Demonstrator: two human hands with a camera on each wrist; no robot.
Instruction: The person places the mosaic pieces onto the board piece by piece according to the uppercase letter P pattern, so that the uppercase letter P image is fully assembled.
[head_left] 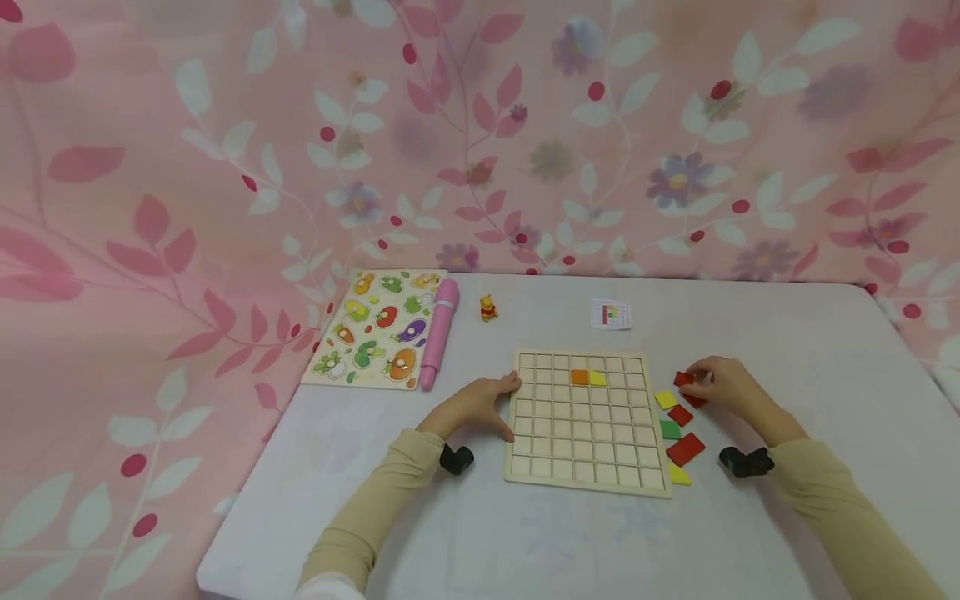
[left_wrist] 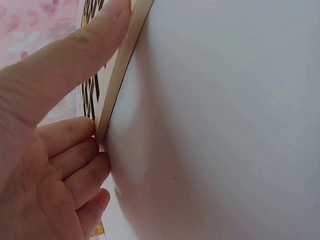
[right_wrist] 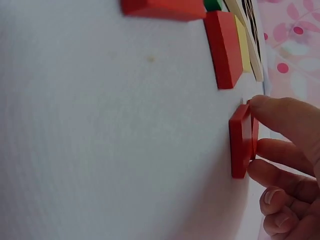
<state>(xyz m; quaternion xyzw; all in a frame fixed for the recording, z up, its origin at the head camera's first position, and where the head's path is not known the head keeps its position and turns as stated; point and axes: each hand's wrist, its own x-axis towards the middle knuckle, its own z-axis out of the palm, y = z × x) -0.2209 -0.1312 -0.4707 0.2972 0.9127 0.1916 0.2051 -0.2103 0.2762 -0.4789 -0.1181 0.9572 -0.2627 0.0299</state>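
1. The left hand [head_left: 476, 406] rests on the table [head_left: 787, 350] at the left edge of the wooden grid board [head_left: 585, 433]; its thumb lies along the board's upper left edge and its curled fingers [left_wrist: 75, 150] press against the board's side, as the left wrist view shows.
2. The right hand [head_left: 723, 387] is to the right of the board and pinches a red tile [right_wrist: 241, 140] between thumb and fingers; the tile is tipped on edge with one side on the table, close to the right of the board's upper part.
3. In the board's second row an orange tile [head_left: 579, 377] and a yellow tile [head_left: 597, 378] sit side by side in neighbouring squares, touching; the other squares seen are bare wood.
4. Loose tiles lie on the table just beside the board's right edge: a yellow one [head_left: 665, 400], a small red one [head_left: 680, 414], a green one [head_left: 670, 430], a larger red one [head_left: 686, 449] and another yellow one [head_left: 679, 475] nearest the person.
5. Beyond the board lies a small card [head_left: 611, 314] with a coloured pattern.
6. To the far left lie a vegetable puzzle board [head_left: 375, 329], a pink pen [head_left: 439, 333] touching its right side, and a small yellow bear figure [head_left: 488, 307] standing apart.
7. A pink flowered cloth [head_left: 225, 167] hangs behind the table.
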